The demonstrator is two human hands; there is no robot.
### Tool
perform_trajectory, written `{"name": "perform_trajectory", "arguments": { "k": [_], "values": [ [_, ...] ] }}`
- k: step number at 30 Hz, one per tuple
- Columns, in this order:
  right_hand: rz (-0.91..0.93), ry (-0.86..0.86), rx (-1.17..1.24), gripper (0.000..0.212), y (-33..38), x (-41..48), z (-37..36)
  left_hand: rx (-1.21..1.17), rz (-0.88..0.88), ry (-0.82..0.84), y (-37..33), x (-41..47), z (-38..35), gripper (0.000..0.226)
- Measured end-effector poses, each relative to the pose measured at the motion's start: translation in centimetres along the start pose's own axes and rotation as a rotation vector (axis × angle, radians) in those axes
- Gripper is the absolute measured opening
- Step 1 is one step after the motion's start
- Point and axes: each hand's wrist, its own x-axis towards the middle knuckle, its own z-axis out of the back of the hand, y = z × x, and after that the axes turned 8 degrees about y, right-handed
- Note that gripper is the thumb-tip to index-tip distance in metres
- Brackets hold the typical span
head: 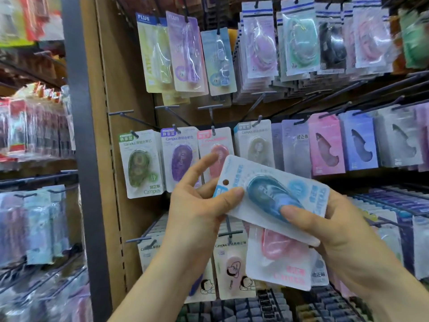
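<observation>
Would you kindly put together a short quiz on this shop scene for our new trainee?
1. True or false: the left hand and the right hand both hold the blue pack.
2. What colour is the lower pack? A green, B pink, C black.
3. Which hand's thumb rests beside the blue pack's hanging hole?
Key: 1 true; 2 B; 3 left.

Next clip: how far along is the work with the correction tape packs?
Done: two packs are off the pegs. In hand: the left hand pinches the blue correction tape pack at its hang-hole end, the right hand presses its thumb on the blister; the pink pack sits underneath in the same hand. Still to do: neither hangs on a peg; an empty peg stands above the hanging Campus packs.
</observation>
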Motion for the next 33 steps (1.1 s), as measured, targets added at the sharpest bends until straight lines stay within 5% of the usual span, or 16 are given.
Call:
{"name": "perform_trajectory", "arguments": {
  "k": [8,13,16,19,24,29,33],
  "values": [
    [0.124,-0.157,-0.004,0.078,-0.2,-0.4,0.0,0.207,0.028,0.066,-0.3,-1.0,-0.3,0.038],
    [0.172,-0.308,-0.057,0.064,0.5,-0.8,0.1,0.129,-0.146,-0.112,-1.6,0.0,0.9,0.035],
    [0.191,-0.354,-0.159,0.044,1.2,-0.9,0.5,0.273,-0.229,-0.081,-3.0,0.4,2.5,0.046],
    [0.219,-0.314,-0.232,0.064,1.8,-0.8,0.1,0.53,-0.225,-0.026,-2.4,0.1,2.9,0.061],
    [0.203,-0.258,-0.225,0.094,2.0,-0.4,-0.9,0.57,-0.136,0.104,-0.4,-1.3,1.5,0.052],
    [0.197,-0.226,-0.139,0.043,1.6,0.6,-1.4,0.522,-0.006,0.219,1.3,-1.7,1.3,0.034],
    [0.174,-0.249,-0.021,0.027,1.1,1.9,-1.3,0.523,0.096,0.284,2.1,-1.8,2.0,0.037]
  ]
}}
